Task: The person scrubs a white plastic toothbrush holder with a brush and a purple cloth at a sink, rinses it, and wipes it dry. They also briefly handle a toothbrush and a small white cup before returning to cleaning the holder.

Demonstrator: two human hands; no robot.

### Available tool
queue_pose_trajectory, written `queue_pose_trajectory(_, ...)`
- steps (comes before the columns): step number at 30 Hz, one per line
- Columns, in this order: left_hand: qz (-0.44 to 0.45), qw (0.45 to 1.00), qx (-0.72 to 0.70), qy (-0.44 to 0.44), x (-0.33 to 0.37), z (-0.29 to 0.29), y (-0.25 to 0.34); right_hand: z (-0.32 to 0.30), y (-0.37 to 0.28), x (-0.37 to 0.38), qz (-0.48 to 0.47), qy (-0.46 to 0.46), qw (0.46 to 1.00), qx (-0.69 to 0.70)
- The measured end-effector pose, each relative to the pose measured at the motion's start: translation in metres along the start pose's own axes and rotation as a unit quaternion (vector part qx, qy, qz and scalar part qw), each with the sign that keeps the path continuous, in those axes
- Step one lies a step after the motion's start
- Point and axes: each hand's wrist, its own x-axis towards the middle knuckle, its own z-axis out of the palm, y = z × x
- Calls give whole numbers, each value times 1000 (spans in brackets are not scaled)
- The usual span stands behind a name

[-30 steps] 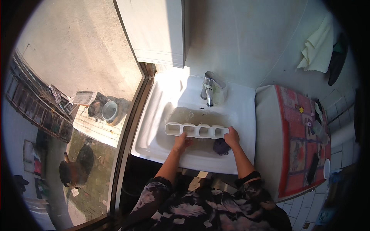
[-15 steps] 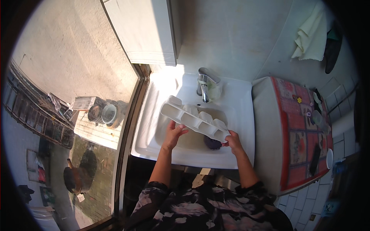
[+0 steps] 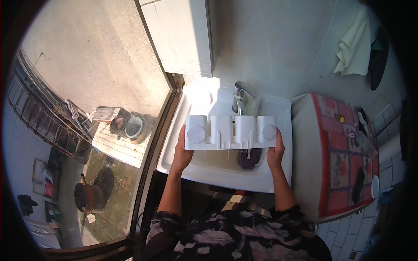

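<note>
Turned over above the white sink (image 3: 283, 126) since the earlier frame, the white four-cup holder (image 3: 221, 128) is now level (cup backs facing the camera); left hand (image 3: 181, 152) and right hand (image 3: 275, 152) grasp its opposite ends, and a dark purple bundle (image 3: 248, 162) lies in the sink.

Holder (image 3: 221, 128) over sink (image 3: 282, 119), tap (image 3: 238, 96) behind
</note>
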Motion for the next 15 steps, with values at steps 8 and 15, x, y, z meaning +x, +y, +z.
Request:
queue_pose_trajectory(8, 48, 998, -36, -12, -3, 10, 32, -5, -21, 41, -80, 57, 995, 4)
queue_pose_trajectory(15, 51, 997, 41, 35, -8, 21, 20, -7, -31, 51, -117, 84, 990, -7)
